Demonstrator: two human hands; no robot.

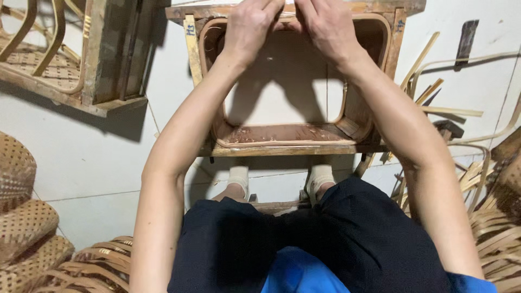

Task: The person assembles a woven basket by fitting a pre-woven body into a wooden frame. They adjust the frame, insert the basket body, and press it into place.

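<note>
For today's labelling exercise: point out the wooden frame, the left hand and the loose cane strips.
wooden frame [282, 147]: head view, on its near rail.
left hand [248, 27]: head view, back of the hand.
cane strips [453, 112]: head view, on a flat strip lying on the floor.

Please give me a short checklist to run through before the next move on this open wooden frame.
1. Left hand on the far rail of the square brown wooden frame: ok.
2. Right hand on the same rail, beside the left: ok.
3. Frame opening free of objects, white tiled floor visible through it: ok.
4. Feet in pale socks planted beneath the near rail: ok.
5. Anything pinched between the fingertips: cannot tell.
6. Loose pale cane strips lying at the right: ok.
</note>
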